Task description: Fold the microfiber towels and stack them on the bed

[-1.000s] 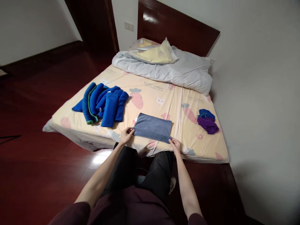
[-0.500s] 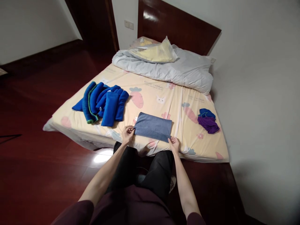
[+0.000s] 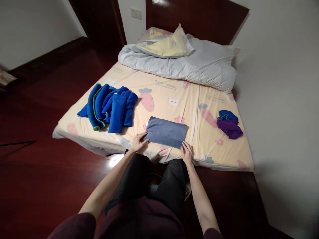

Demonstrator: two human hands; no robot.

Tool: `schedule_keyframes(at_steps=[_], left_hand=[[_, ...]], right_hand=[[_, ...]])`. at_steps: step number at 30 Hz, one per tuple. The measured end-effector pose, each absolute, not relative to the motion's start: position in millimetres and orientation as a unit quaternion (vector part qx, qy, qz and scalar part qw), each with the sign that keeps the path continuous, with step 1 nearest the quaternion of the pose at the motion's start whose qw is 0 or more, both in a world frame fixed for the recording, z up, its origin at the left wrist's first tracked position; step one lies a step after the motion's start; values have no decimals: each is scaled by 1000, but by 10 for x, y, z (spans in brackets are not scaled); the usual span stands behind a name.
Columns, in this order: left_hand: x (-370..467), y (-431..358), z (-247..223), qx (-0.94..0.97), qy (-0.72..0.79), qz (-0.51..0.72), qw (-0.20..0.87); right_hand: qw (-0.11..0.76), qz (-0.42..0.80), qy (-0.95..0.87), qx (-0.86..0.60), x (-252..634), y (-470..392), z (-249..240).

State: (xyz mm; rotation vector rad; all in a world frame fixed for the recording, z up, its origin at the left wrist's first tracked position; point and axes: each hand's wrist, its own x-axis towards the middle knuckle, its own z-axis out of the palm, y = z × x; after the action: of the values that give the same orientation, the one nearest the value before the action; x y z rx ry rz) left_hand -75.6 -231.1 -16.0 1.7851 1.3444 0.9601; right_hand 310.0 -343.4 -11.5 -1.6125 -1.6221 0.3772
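Note:
A grey-blue towel (image 3: 166, 130), folded into a flat rectangle, lies near the front edge of the bed. A strip along its near side looks doubled over. My left hand (image 3: 138, 142) rests at the towel's near left corner, thumb and fingers apart, fingertips on the cloth. At the near right corner, my right hand (image 3: 186, 152) touches the towel with its fingers stretched forward. Left of the towel is a pile of blue towels (image 3: 117, 113), several folded or rolled. A green-edged rolled towel (image 3: 92, 108) lies at the pile's left side.
Crumpled purple cloth (image 3: 229, 128) and blue cloth (image 3: 228, 115) lie at the bed's right side. A light grey quilt (image 3: 206, 71) and a yellow pillow (image 3: 171, 46) are bunched by the headboard (image 3: 196, 20). The patterned bed sheet (image 3: 171, 91) is slightly wrinkled. A wall borders the right.
Both hands have gone from pinching the towel's near corners to resting spread fingers on them. The near strip now lies flatter. The view has shifted slightly.

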Motion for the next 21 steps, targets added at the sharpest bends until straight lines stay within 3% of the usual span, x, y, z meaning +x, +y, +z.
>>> schedule_keyframes(at_steps=[4, 21], left_hand=[[-769, -2306, -150, 717, 491, 363, 337], [-787, -2275, -181, 653, 507, 414, 381]], right_hand=[[379, 152, -658, -633, 3111, -3424, -28], [483, 210, -562, -638, 3120, -3360, -72]])
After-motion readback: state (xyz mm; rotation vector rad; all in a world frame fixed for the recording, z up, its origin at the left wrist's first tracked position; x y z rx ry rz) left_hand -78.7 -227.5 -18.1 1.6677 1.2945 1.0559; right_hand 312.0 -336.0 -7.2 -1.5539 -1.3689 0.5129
